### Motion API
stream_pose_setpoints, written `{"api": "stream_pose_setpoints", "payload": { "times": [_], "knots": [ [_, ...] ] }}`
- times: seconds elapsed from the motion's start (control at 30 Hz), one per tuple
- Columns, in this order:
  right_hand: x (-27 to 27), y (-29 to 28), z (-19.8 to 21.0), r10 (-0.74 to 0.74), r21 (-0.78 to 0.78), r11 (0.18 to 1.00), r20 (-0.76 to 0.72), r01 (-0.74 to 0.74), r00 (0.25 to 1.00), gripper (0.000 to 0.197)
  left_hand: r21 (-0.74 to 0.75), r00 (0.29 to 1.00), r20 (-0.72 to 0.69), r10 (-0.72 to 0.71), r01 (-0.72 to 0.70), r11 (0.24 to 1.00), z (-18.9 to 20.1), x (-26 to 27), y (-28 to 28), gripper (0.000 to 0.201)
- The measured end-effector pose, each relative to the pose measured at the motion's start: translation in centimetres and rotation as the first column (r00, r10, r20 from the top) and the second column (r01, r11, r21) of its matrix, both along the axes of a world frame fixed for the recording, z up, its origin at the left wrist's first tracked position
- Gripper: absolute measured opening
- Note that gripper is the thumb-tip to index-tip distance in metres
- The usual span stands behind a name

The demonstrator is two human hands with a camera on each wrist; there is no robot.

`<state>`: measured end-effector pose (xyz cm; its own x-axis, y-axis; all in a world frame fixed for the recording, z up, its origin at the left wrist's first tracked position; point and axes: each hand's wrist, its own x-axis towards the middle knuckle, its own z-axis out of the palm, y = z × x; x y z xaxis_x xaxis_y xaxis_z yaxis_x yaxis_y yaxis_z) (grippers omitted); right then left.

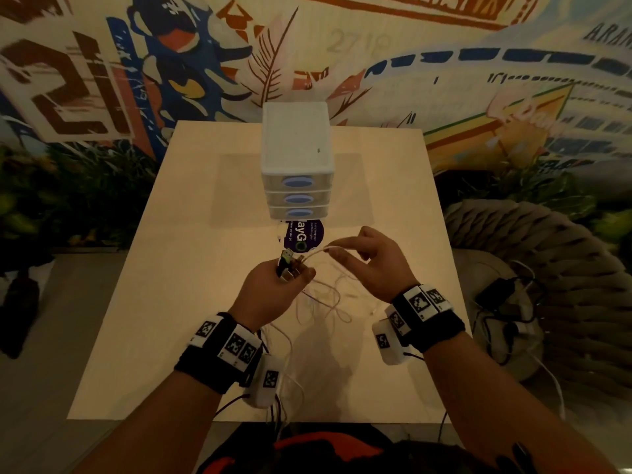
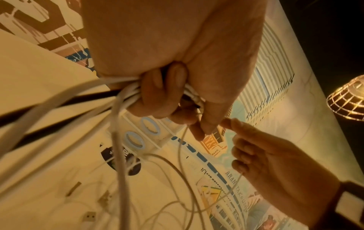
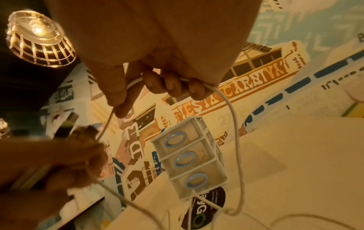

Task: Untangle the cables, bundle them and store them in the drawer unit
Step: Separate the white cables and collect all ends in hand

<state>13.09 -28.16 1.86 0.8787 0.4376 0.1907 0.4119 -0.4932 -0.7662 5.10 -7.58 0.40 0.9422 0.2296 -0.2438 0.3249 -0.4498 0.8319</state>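
Observation:
My left hand [image 1: 273, 289] grips a bunch of cable ends [image 1: 289, 265] above the table, plugs sticking up; in the left wrist view its fingers [image 2: 163, 93] curl round several white cables [image 2: 126, 91]. My right hand [image 1: 366, 261] holds a white cable [image 1: 318, 252] that runs across to the left hand; its curled fingers [image 3: 173, 85] clamp the cable [image 3: 234, 124]. Loose thin cables [image 1: 328, 302] hang tangled beneath both hands onto the table. The white three-drawer unit [image 1: 297, 159] stands behind, all drawers closed.
A light wooden table [image 1: 171, 268] carries a round dark sticker [image 1: 302, 236] in front of the drawer unit. A loose USB plug [image 2: 89, 217] lies on the table. Right of the table stands a woven seat [image 1: 547, 268] with black cables and a charger [image 1: 496, 292].

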Motion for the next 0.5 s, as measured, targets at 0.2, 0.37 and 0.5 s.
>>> {"api": "stream_pose_setpoints", "payload": {
  "times": [0.2, 0.37, 0.5],
  "knots": [
    [1.3, -0.7, 0.7, -0.137, 0.117, 0.984, -0.015, 0.138, 0.990, 0.018, 0.037, 0.999, -0.025, 0.035, -0.034, 0.999, -0.8, 0.2, 0.6, 0.026],
    [1.5, -1.3, -0.9, -0.247, -0.034, 0.969, -0.057, 0.245, 0.967, 0.037, -0.204, 0.982, 0.015, 0.187, -0.180, 0.962, 0.0, 0.6, 0.3, 0.019],
    [-0.1, -1.4, -0.6, -0.284, 0.015, 0.959, 0.025, 0.284, 0.958, 0.029, -0.258, 0.981, 0.075, 0.177, -0.153, 0.954, 0.9, 0.2, 0.3, 0.020]
  ]
}}
